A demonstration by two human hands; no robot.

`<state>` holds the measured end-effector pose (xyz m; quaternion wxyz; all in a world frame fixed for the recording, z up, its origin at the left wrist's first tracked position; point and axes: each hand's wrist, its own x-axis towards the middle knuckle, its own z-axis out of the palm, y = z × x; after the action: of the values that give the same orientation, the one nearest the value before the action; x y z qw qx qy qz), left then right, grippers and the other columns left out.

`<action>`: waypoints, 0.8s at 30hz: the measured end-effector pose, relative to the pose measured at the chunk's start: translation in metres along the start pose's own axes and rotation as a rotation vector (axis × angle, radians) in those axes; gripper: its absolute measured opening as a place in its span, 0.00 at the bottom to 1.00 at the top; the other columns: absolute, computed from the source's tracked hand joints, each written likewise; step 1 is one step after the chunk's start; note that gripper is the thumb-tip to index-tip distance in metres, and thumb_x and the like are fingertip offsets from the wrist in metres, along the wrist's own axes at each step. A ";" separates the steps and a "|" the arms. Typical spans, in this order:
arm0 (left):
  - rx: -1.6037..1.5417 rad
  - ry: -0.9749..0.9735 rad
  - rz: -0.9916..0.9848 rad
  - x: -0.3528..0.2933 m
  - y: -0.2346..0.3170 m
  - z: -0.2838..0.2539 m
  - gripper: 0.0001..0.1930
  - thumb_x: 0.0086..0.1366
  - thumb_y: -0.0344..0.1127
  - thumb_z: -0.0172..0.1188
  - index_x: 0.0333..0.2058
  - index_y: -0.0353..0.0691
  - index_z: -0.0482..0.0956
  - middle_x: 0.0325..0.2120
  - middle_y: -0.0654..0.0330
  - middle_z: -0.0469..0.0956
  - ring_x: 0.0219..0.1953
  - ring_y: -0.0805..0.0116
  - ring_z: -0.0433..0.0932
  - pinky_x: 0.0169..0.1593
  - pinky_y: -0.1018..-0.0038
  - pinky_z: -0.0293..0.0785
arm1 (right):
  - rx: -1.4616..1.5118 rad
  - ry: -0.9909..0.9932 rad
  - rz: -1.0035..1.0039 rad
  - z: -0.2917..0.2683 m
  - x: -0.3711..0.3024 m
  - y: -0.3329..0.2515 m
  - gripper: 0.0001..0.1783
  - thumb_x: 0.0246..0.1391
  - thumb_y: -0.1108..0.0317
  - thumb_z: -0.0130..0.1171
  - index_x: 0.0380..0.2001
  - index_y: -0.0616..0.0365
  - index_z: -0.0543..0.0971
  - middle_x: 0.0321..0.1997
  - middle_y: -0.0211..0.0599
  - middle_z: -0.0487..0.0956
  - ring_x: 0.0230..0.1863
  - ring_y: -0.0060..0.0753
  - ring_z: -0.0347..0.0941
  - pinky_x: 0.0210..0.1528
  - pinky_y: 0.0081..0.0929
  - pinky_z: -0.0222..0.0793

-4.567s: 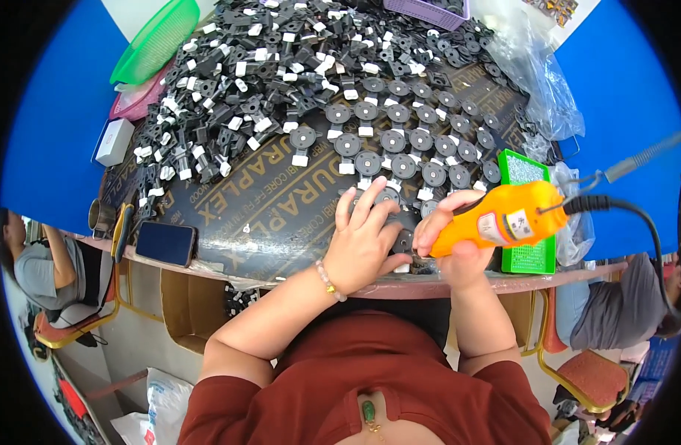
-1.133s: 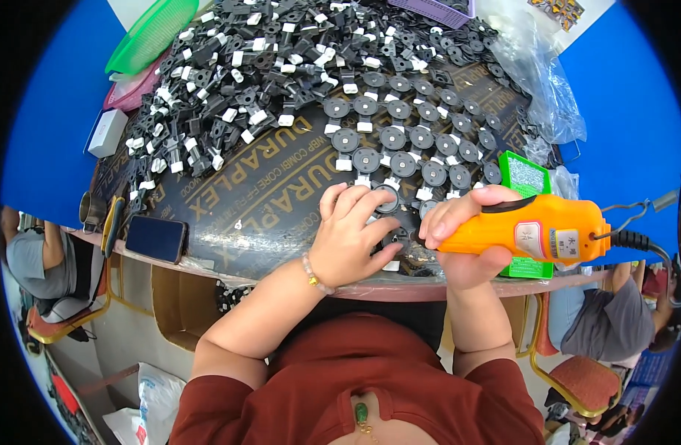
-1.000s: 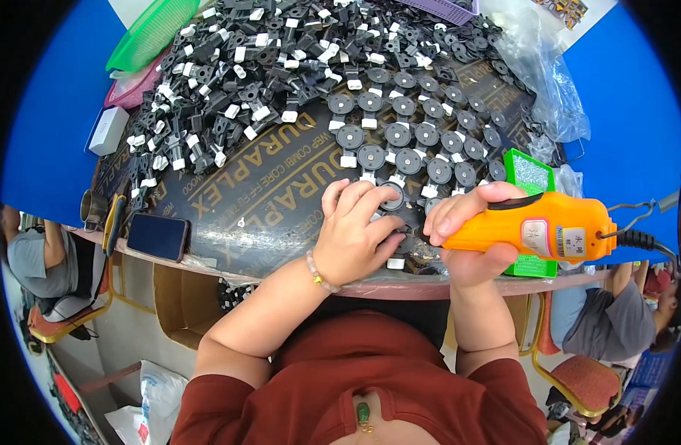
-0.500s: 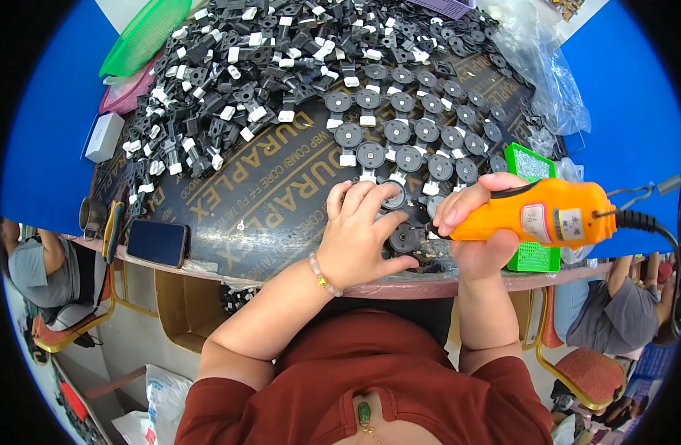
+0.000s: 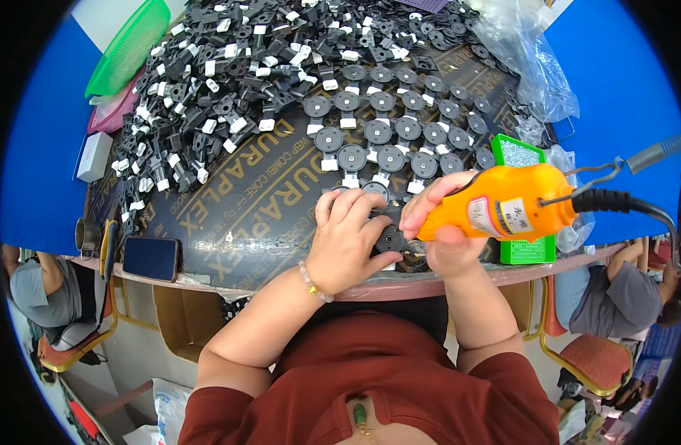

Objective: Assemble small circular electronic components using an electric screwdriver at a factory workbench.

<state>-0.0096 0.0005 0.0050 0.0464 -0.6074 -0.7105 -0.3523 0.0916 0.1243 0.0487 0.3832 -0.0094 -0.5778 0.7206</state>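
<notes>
My right hand point(image 5: 459, 248) grips an orange electric screwdriver point(image 5: 529, 200), held slantwise above the table with its front end pointing left. The tool's tip is hidden behind my fingers. My left hand point(image 5: 345, 241) lies palm down with its fingers spread, its fingertips at the nearest black round parts. One black disc-shaped part point(image 5: 390, 239) shows between its thumb and forefinger. Beyond both hands, black discs point(image 5: 391, 158) stand in rows, many joined to white connector blocks. Whether my left fingertips press on a disc cannot be made out.
A large pile of black parts with white connectors point(image 5: 214, 81) covers the far left. Right of the tool are a green tray point(image 5: 529, 254) of small metal pieces and clear plastic bags point(image 5: 540, 81). A phone point(image 5: 151, 259) lies near the front edge. A cable point(image 5: 652, 215) trails off right.
The whole view has shifted slightly, so the table's things sit further left. My right hand has moved the screwdriver left, closer to my left hand. My left hand keeps its spread pose.
</notes>
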 end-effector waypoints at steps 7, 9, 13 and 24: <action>0.046 -0.031 0.006 -0.002 0.000 -0.002 0.25 0.40 0.50 0.73 0.36 0.44 0.81 0.47 0.62 0.71 0.55 0.58 0.64 0.58 0.57 0.53 | 0.007 -0.019 -0.061 -0.023 0.000 -0.003 0.42 0.50 0.33 0.58 0.53 0.58 0.63 0.21 0.37 0.75 0.17 0.31 0.71 0.23 0.29 0.71; 0.066 0.016 0.022 -0.001 0.001 -0.001 0.25 0.37 0.49 0.75 0.34 0.46 0.81 0.45 0.61 0.73 0.52 0.55 0.66 0.56 0.56 0.54 | -0.080 0.051 -0.198 -0.046 0.008 -0.025 0.43 0.52 0.31 0.54 0.54 0.57 0.62 0.20 0.36 0.73 0.16 0.28 0.69 0.20 0.28 0.70; 0.084 0.027 0.044 -0.001 0.003 0.001 0.25 0.38 0.50 0.74 0.35 0.46 0.81 0.46 0.60 0.72 0.52 0.54 0.65 0.55 0.57 0.54 | -0.475 0.268 -0.334 -0.128 0.024 -0.071 0.30 0.56 0.44 0.57 0.48 0.61 0.67 0.22 0.33 0.74 0.18 0.25 0.70 0.22 0.22 0.68; 0.127 0.023 0.033 0.005 0.009 0.000 0.27 0.37 0.53 0.74 0.37 0.46 0.81 0.46 0.59 0.73 0.52 0.54 0.65 0.56 0.57 0.54 | -0.684 0.608 -0.340 -0.255 0.024 -0.077 0.20 0.61 0.57 0.58 0.45 0.60 0.68 0.24 0.31 0.75 0.21 0.21 0.72 0.27 0.17 0.69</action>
<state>-0.0025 0.0042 0.0117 0.0988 -0.6108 -0.7206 -0.3129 0.2331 0.3515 0.0387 0.6217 -0.2506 -0.6367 0.3812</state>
